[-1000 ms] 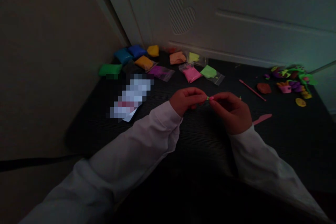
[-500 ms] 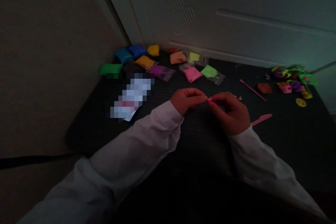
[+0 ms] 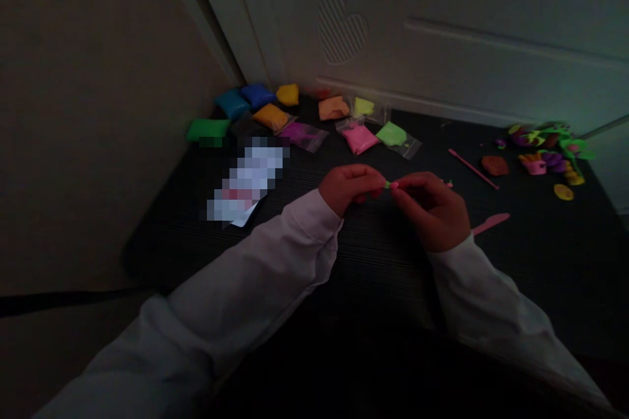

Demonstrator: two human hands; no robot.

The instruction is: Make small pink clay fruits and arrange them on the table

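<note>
My left hand (image 3: 348,187) and my right hand (image 3: 432,209) meet fingertip to fingertip over the dark table (image 3: 373,275). Both are closed in a pinch on a tiny green bit of clay (image 3: 388,184) that shows between them. Both arms wear white sleeves. A pink flat clay tool (image 3: 490,223) lies on the table just right of my right hand. The room is dim.
Several small bags of coloured clay (image 3: 358,137) lie along the table's back, from green (image 3: 206,129) at the left to light green (image 3: 393,134). A thin pink stick (image 3: 472,168) lies to the right. Finished clay shapes (image 3: 545,147) sit far right. A blurred paper (image 3: 246,180) lies at the left.
The fingertips closed fully together half a second ago and hid the green bit. They have now drawn slightly apart and it shows again. Arms stayed in place.
</note>
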